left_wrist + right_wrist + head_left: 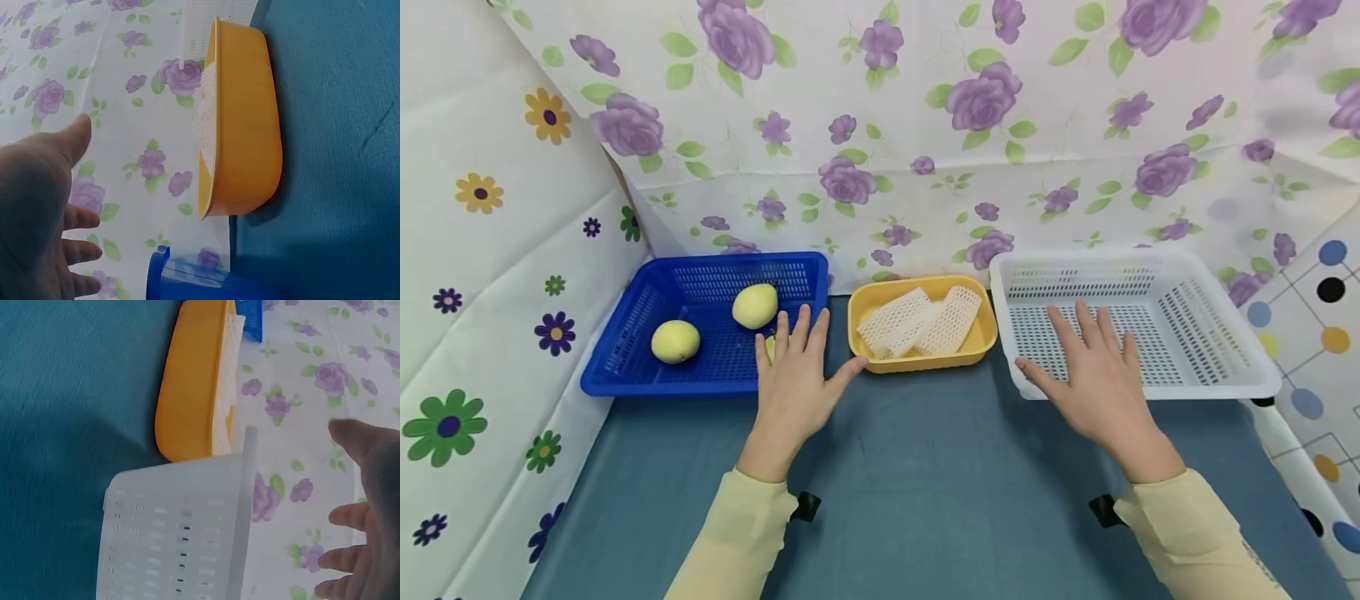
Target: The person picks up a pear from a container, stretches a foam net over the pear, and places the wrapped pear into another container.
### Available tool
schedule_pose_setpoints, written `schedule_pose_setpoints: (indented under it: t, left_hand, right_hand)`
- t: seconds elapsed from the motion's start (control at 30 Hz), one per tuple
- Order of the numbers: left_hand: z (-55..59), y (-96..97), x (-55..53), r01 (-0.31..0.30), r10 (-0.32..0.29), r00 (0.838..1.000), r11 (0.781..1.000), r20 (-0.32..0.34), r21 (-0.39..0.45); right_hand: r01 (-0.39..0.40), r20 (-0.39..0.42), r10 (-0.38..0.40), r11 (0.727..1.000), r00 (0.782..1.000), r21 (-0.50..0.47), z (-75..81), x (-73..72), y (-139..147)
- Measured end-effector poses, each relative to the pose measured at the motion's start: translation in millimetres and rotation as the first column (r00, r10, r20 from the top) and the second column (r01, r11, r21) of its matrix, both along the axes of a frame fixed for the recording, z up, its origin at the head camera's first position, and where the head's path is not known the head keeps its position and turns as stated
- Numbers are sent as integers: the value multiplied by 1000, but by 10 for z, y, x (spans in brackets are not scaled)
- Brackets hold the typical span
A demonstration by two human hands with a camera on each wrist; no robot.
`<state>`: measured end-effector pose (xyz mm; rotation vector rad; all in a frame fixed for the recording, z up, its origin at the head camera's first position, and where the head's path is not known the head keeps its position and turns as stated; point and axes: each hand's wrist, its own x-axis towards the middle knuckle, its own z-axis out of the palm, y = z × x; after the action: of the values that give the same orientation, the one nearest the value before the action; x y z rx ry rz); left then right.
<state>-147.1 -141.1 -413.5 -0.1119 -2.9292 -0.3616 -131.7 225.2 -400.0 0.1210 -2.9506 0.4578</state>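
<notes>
My left hand [795, 385] hovers with fingers spread over the near right edge of a blue basket [625, 382]. In the basket lie a pale yellow-green fruit [675, 342] and another such fruit [756, 306]; a third yellow-green piece is mostly hidden behind the fingers. Above the near left part of a white basket [1213, 333] is my right hand [1097, 383], its fingers straight and apart. Neither hand holds anything. Between the baskets, a yellow tray [925, 364] holds several white foam net sleeves [951, 321]. In both wrist views the hands appear raised, touching nothing.
The containers stand in a row on a blue-grey tabletop [910, 483], along its back edge. Behind them hangs a white cloth [917, 200] with purple flowers. Printed cloths also close off the left and right sides.
</notes>
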Motion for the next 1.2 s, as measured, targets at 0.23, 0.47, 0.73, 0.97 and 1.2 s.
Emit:
schedule_pose_setpoints:
  t: [0.23,0.47,0.73,0.97,1.2]
  left_hand:
    - [37,6,0,11,-6,998,996,-56,84]
    - [40,16,8,13,-3,997,993,-79,117]
    - [31,2,23,8,0,997,994,-73,106]
    - [130,-82,23,-4,33,989,979,-142,205]
    - [227,-295,51,-110,157,977,950,-141,291]
  right_hand:
    - [-28,-105,10,985,994,-172,7,0,-50]
    - [-31,-89,10,971,996,-238,-3,18,-96]
    - [-18,-80,-1,971,997,-239,-38,21,-116]
    - [-14,-135,-29,952,990,-307,-23,10,-106]
    - [2,-149,-60,932,987,-362,-20,-35,-177]
